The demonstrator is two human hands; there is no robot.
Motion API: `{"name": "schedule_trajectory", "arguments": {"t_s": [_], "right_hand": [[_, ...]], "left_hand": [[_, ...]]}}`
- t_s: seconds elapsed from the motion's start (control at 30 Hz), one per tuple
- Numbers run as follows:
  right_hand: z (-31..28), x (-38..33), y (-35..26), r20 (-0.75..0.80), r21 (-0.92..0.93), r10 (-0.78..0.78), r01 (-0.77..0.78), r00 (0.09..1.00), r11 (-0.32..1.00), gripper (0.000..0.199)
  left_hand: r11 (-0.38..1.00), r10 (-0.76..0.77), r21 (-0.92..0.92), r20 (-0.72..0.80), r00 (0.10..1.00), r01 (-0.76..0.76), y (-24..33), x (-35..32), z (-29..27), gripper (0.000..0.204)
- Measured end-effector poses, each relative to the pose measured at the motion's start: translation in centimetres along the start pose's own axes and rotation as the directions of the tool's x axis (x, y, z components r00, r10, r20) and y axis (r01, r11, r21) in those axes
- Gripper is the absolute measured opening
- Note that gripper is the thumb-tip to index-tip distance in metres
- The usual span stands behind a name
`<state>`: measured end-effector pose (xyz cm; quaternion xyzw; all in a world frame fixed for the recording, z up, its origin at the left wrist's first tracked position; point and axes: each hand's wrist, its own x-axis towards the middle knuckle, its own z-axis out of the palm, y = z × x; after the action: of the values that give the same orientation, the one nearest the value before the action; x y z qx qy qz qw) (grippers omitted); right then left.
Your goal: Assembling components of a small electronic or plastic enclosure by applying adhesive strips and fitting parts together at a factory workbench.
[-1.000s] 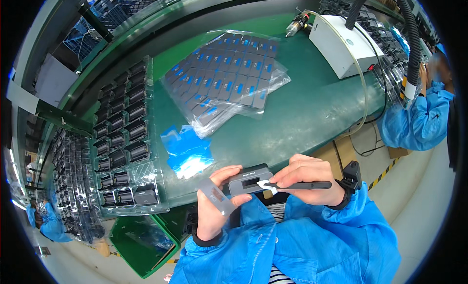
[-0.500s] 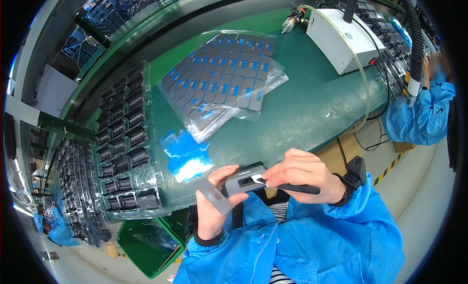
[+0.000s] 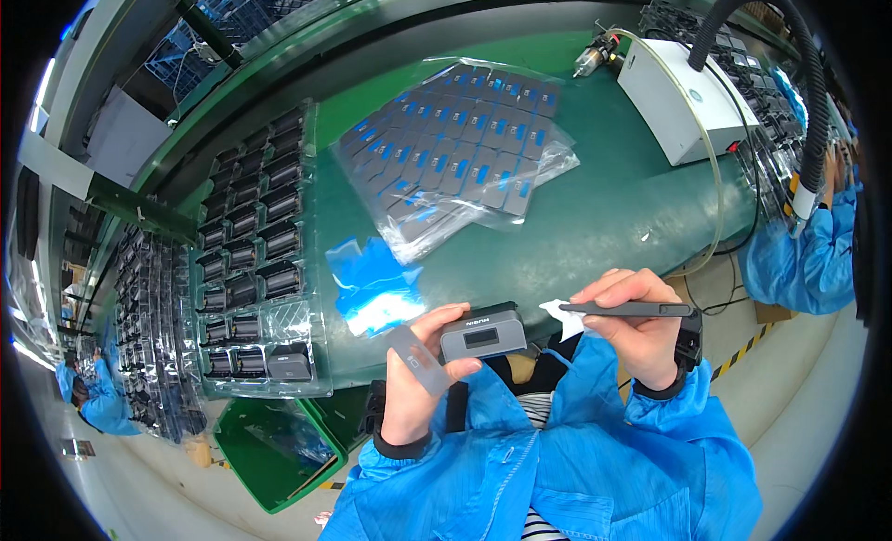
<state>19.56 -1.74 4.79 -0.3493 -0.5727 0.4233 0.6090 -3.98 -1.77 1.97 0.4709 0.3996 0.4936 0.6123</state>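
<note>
- My left hand (image 3: pixel 420 383) is closed around a small dark-grey rectangular plastic device with a little display window (image 3: pixel 482 333), held just off the near edge of the green work table (image 3: pixel 595 234), in front of my chest.
- A thin translucent grey film strip (image 3: pixel 418 360) lies pinched under the same left fingers, hanging down beside the device.
- My right hand (image 3: pixel 636 323) is closed on a slim dark pen-like tool (image 3: pixel 632 309), which lies level, with a small white scrap (image 3: pixel 562 315) at its tip, just beside the device's right end.
- I judge the device light and rigid, its smooth shell a bit slippery and its window easy to scratch, so the short ends and side edges are the places to hold it.
- The film looks flimsy and likely to curl; I would take it by a corner.
- On the table ahead lies a clear plastic bag (image 3: pixel 557 151) holding rows of flat grey pieces with blue tabs (image 3: pixel 455 151).
- Nearer me sit crumpled blue peeled films (image 3: pixel 372 285).
- At left, a clear moulded tray (image 3: pixel 307 378) holds dark devices in pockets.
- Far right stands a white box unit (image 3: pixel 683 104) with a clear hose.
</note>
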Motion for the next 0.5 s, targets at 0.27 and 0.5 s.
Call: {"name": "schedule_trajectory", "arguments": {"t_s": [0.27, 0.5], "right_hand": [[1.4, 0.0, -0.1, 0.181, -0.157, -0.006, 0.035, 0.983, 0.987, 0.015], [2.2, 0.9, 0.2, 0.291, -0.360, -0.106, 0.212, 0.951, 0.909, 0.018]], "left_hand": [[1.000, -0.015, 0.002, 0.015, 1.000, 0.015, -0.4, 0.1, -0.3, 0.059], [1.000, 0.005, 0.027, 0.012, 1.000, -0.005, -0.3, 0.1, -0.2, 0.059]]}}
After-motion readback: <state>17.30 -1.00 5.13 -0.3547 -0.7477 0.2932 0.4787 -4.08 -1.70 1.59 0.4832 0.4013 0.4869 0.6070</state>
